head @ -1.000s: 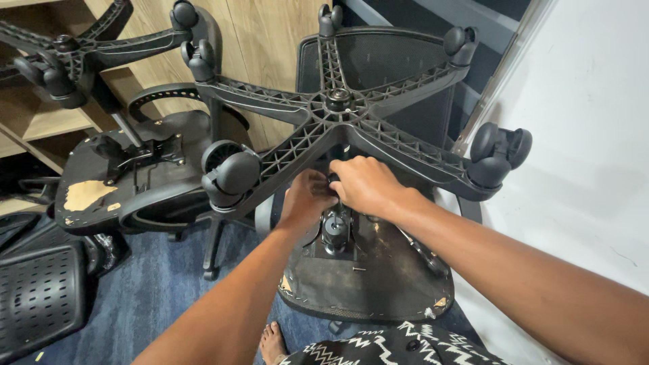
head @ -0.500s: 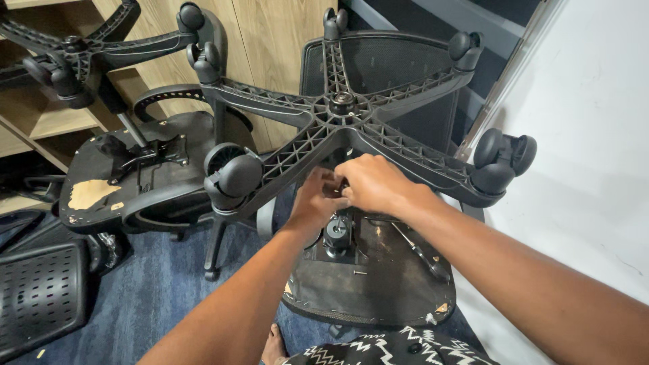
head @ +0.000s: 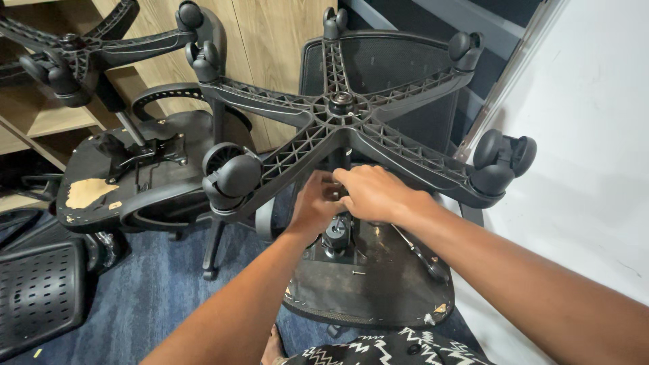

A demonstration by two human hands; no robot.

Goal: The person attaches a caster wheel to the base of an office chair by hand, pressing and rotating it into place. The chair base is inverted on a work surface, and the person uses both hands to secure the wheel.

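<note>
An upturned black office chair stands before me, its five-armed star base (head: 338, 108) with castors up in the air. My left hand (head: 312, 203) and my right hand (head: 372, 192) are clasped together around the central column just under the base, above the black mechanism (head: 337, 233) on the seat underside (head: 378, 284). Both hands grip the column, which they hide almost wholly. A castor (head: 233, 177) hangs just left of my left hand.
A second upturned chair (head: 128, 176) with a worn seat bottom lies to the left against wooden shelving. A perforated black chair part (head: 40, 294) lies at bottom left on blue carpet. A white wall (head: 581, 169) runs along the right. My bare foot (head: 272, 341) shows below.
Both hands have slid slightly down and shifted their grip on the column; the chair base stays almost where it was.
</note>
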